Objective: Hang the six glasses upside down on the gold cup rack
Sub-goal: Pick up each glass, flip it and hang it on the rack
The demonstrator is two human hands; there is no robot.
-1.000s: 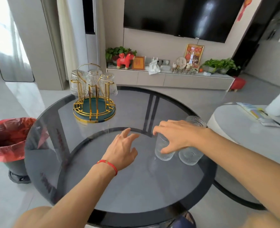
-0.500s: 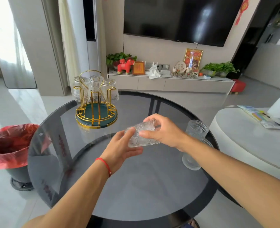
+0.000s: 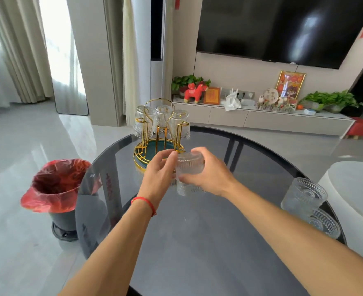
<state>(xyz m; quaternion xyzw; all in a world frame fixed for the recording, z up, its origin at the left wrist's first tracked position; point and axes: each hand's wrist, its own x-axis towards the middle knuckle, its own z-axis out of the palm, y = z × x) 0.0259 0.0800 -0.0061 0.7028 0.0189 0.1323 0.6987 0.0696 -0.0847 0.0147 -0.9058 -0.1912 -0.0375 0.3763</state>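
The gold cup rack [image 3: 158,144] with a green base stands at the far left of the round dark glass table [image 3: 208,242]. Three ribbed clear glasses [image 3: 162,120] hang upside down on its back pegs. My right hand [image 3: 210,174] grips another ribbed glass [image 3: 190,167], turned base up, just in front of the rack. My left hand [image 3: 159,176] touches that glass from the left with its fingertips. One more glass [image 3: 303,197] stands upright at the table's right edge, with another [image 3: 323,223] just in front of it.
A bin with a red bag [image 3: 54,189] stands on the floor left of the table. A white round table [image 3: 355,199] sits close on the right. A low TV cabinet [image 3: 261,118] with plants and ornaments runs along the far wall.
My right hand lifted a glass from the right side of the table, brought it left to my left hand, and both turned it base up while moving it toward the rack.
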